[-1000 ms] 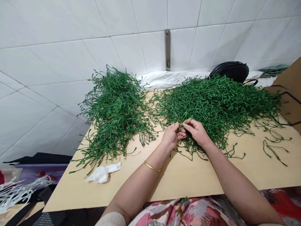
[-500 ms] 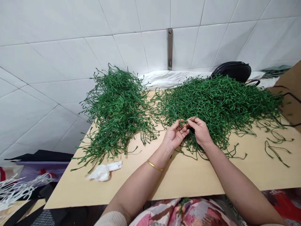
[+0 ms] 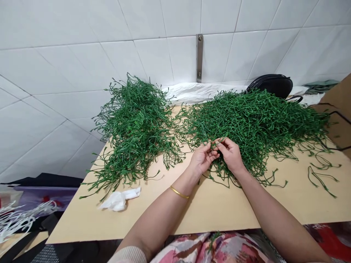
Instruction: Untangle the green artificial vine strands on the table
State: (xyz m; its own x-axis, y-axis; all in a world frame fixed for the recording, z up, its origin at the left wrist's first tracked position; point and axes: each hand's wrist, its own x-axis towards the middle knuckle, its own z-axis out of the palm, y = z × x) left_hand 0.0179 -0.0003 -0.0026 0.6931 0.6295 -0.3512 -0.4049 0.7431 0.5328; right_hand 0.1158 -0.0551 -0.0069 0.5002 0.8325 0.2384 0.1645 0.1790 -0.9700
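Note:
My left hand (image 3: pixel 203 157) and my right hand (image 3: pixel 229 153) meet at the near edge of the right-hand pile. Pinched between the fingertips of both is a thin green cord (image 3: pixel 213 144), partly hidden by the fingers. Behind and beside my right hand spreads a large tangled pile of green cords (image 3: pixel 255 120) with small knotted ends. To the left of my hands lies a second heap of green cords (image 3: pixel 137 124). A gold bangle (image 3: pixel 179 192) circles my left wrist.
All this rests on a tan board (image 3: pixel 219 212). A crumpled white tissue (image 3: pixel 119 200) lies at its left front. Against the tiled wall stand a black pouch (image 3: pixel 271 86) and white cloth (image 3: pixel 197 91). A cardboard flap (image 3: pixel 340 109) rises at the right; white cords (image 3: pixel 22 219) hang lower left.
My right hand has shifted slightly left, its fingers closer to those of my left hand. The view has moved a little; both piles look the same.

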